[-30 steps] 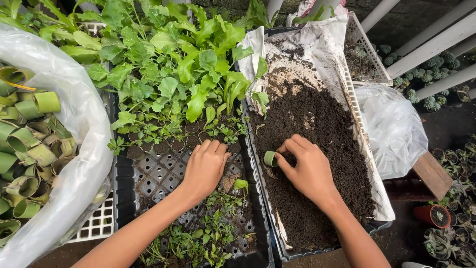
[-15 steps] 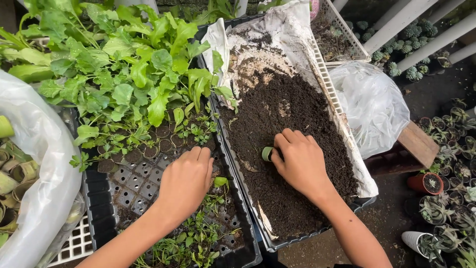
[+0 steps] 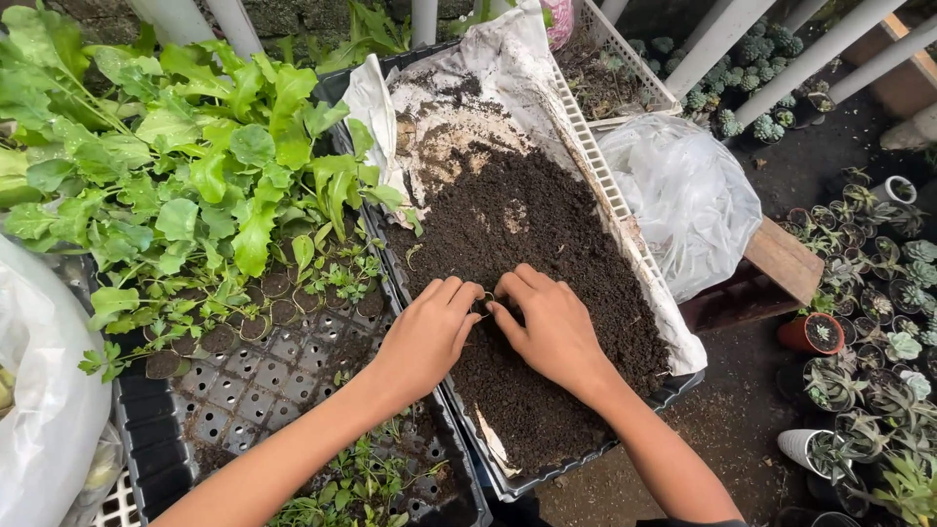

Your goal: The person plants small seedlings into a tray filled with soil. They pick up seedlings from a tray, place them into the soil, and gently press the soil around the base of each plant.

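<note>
In the middle of the frame I see my left hand [image 3: 429, 332] and right hand [image 3: 551, 327] meeting fingertip to fingertip over dark soil [image 3: 547, 244]. Between them sits a small green pot [image 3: 484, 304], mostly hidden; only a sliver of its rim shows. The fingers of both hands are curled in and pinched around it, the right hand from the right side, the left hand from the left, so both are closed on the pot. The pot rests on the soil at the centre of the frame, near the left edge of the heap.

The soil lies in a black tray [image 3: 586, 459] lined with a white plastic sheet [image 3: 488, 78] that bunches up toward the top of the frame. My left forearm crosses a black seedling tray [image 3: 244, 390] at lower left; many of its cells are bare, some hold tiny sprouts. Above it, in the upper left, leafy green plants [image 3: 195, 176] crowd together. A white bag [image 3: 39, 390] bulges at the left edge.

Right of the soil tray stands a white slatted crate [image 3: 605, 185] wall, then a crumpled clear plastic bag [image 3: 683, 195] on a wooden plank [image 3: 781, 259]. At far right, small potted succulents [image 3: 869, 322] sit on the ground, among them a terracotta pot [image 3: 812, 334].
</note>
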